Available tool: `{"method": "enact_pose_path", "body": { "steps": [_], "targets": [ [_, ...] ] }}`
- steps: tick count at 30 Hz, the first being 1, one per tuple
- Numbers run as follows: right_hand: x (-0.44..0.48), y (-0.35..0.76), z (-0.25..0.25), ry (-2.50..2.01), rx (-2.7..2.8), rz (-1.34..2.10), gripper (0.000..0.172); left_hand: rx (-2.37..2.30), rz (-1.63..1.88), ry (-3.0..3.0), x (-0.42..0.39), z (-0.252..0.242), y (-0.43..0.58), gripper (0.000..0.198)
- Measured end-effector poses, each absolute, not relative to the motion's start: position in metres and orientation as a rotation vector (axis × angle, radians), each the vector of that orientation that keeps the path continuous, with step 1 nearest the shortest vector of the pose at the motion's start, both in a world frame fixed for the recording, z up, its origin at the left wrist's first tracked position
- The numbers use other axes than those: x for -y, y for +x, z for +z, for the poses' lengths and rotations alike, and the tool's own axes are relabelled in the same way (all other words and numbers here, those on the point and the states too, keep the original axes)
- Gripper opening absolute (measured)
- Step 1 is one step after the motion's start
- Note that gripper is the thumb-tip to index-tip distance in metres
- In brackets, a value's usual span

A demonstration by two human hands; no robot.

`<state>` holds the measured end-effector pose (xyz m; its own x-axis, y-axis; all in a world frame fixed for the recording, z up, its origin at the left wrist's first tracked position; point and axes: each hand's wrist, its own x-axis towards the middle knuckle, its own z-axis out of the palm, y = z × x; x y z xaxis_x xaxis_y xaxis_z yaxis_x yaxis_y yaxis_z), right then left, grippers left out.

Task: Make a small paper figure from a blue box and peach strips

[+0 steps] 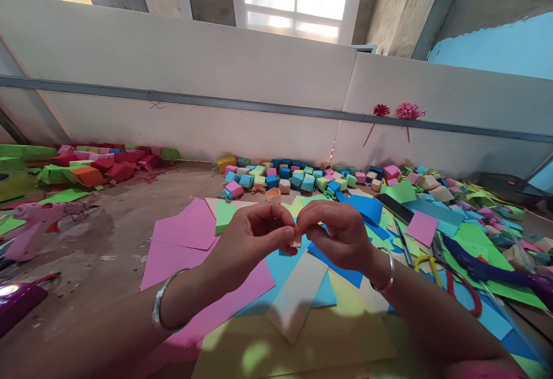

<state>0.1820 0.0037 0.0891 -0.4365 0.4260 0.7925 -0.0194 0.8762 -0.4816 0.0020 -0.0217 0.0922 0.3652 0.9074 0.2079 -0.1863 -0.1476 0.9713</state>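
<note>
Both hands meet above a spread of coloured paper sheets. My left hand (pixel 259 235) is closed, thumb and forefinger pinching a small pale peach piece of paper (pixel 295 243). From the other side my right hand (pixel 337 229) pinches the same piece, its fingers curled and partly hiding it. Beneath them lie pink sheets (pixel 185 226), a blue sheet (pixel 280 275) and a whitish strip (pixel 298 298) over a yellow sheet (pixel 302 338). Just beyond the fingers stands a small open peach paper box (pixel 273 195).
Many small paper cubes (pixel 280 177) line the wall. Larger folded paper boxes (pixel 108 169) and a pink glue gun (pixel 38 220) are on the left. Scissors (pixel 453 278), a pen (pixel 404 243), a dark phone-like slab (pixel 394 208) and a purple-handled tool (pixel 488 264) lie on the right.
</note>
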Motion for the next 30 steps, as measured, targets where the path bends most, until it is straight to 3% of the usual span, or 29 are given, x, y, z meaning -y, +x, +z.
{"method": "enact_pose_path", "body": {
  "steps": [9,15,26,30],
  "targets": [
    [0.004,0.182,0.093,-0.56,2.068,0.367,0.007,-0.917,1.309,1.695,0.025,0.095,0.004,0.008],
    [0.001,0.185,0.089,-0.519,2.202,0.341,0.02,-0.868,1.29,1.73,0.026,0.096,0.002,0.009],
    [0.001,0.183,0.087,-0.663,2.123,0.47,0.022,-0.741,1.063,1.414,0.014,0.097,-0.002,0.019],
    [-0.003,0.183,0.086,-0.657,2.137,0.189,0.022,-0.726,1.109,1.343,0.01,0.096,-0.002,0.018]
  ]
}}
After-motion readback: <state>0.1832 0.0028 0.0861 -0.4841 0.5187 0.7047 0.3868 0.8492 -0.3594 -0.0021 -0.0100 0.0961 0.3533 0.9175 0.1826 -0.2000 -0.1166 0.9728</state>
